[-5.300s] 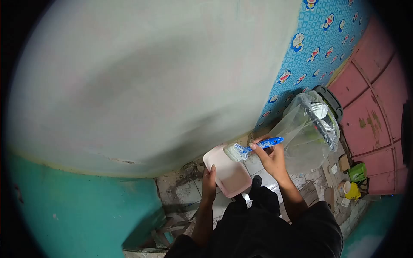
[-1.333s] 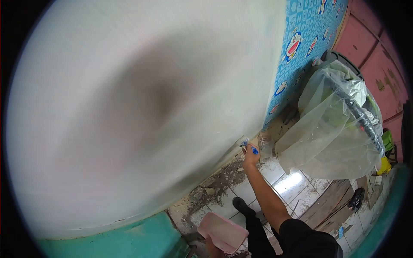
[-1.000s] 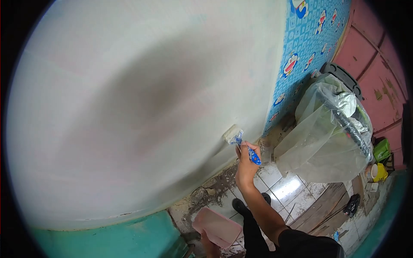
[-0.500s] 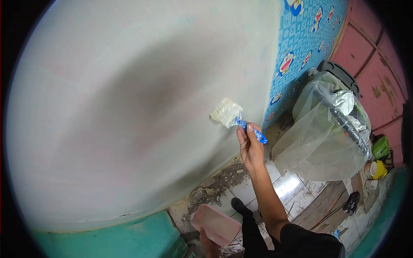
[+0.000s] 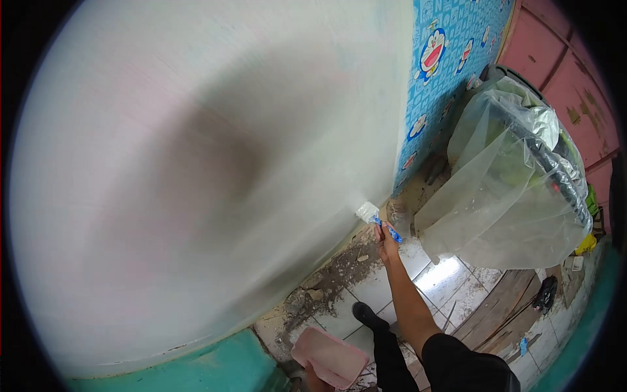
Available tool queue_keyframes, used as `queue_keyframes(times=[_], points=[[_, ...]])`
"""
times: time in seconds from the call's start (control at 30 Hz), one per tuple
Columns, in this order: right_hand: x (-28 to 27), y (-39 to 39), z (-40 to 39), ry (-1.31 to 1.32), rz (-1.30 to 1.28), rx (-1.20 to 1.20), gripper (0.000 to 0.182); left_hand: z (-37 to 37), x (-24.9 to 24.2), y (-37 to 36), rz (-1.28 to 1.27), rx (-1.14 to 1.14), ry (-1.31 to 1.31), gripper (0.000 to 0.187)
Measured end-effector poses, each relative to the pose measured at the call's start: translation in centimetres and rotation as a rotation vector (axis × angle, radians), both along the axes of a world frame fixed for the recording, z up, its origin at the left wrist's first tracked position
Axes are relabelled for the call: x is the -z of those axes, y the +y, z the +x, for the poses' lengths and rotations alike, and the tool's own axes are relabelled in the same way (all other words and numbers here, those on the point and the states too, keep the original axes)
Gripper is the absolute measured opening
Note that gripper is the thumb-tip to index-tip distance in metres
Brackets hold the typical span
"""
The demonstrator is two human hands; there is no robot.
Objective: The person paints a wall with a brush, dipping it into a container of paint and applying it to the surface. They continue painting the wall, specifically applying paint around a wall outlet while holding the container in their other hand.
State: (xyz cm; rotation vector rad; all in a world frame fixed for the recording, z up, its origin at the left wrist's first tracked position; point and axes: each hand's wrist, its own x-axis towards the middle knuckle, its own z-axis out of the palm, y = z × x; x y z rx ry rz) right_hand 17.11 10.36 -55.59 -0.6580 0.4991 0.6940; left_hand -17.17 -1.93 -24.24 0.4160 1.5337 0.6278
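Note:
My right hand [image 5: 387,245] is closed round the blue-and-white handle of a paintbrush [image 5: 368,212]. Whitish paint coats the bristles, which are at the lower part of the white wall [image 5: 313,215], near its bottom edge. Low in the view, my left hand [image 5: 316,380] grips the side of a pink plastic tub [image 5: 339,353]; most of the fingers are hidden behind or under it. Pale residue shows inside the tub.
Blue cartoon wallpaper [image 5: 431,85] adjoins the white wall on the right. A large container covered in clear plastic [image 5: 503,189] stands beside it. Dirt, debris and wooden boards [image 5: 499,307] lie on the tiled floor [image 5: 333,310]. A green surface [image 5: 189,362] is at lower left.
My right hand has moved the paintbrush down the wall and slightly right, toward the wall's bottom edge. The view has shifted a little. My left hand still holds the tub.

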Motion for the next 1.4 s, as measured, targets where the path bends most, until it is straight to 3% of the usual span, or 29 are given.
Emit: queue_keyframes(times=[0.17,0.27,0.37,0.5,0.6,0.63,0.73,0.8,0.87,1.0,1.2,1.4], points=[[2.2,0.1,0.7,-0.024,-0.326,-0.033,0.022,0.0,0.1,0.3,-0.02,0.026,0.027,0.068],[-2.1,1.6,1.0,-0.138,-0.37,-0.049,0.017,0.0,-0.5,0.6,-0.016,0.038,0.042,0.069],[-8.9,3.3,0.6,-0.287,-0.357,0.002,0.012,0.0,-1.4,0.7,-0.014,0.055,0.073,0.069],[-23.2,2.9,-0.1,-0.453,-0.352,0.054,0.009,-0.3,-2.6,1.0,-0.025,0.087,0.153,0.068],[-34.8,1.5,-0.5,-0.537,-0.296,0.086,0.01,0.3,-3.4,1.2,0.214,0.051,-0.16,0.061],[-37.9,1.0,-0.5,-0.557,-0.271,0.092,0.011,0.4,-3.7,1.2,0.223,0.061,-0.155,0.06],[-43.7,0.4,-0.1,-0.514,0.011,0.126,0.012,-0.1,-4.5,1.2,0.225,0.067,-0.152,0.06],[-44.8,0.7,0.2,-0.462,0.193,0.091,0.013,-0.4,-4.4,1.2,0.189,0.038,-0.178,0.06],[-44.2,1.5,0.3,-0.427,0.343,0.054,0.014,-0.3,-4.4,1.1,0.178,0.024,-0.184,0.06],[-35.6,3.8,-0.9,-0.246,0.456,-0.052,0.017,-1.4,-2.6,0.7,0.171,0.024,-0.211,0.061],[-16.6,2.7,-3.9,0.034,0.226,-0.068,0.024,-2.0,-1.1,0.5,0.143,0.015,-0.175,0.061],[-1.9,0.7,-6.4,0.112,0.03,-0.015,0.025,-2.8,-0.1,1.0,0.113,0.008,-0.135,0.061]])
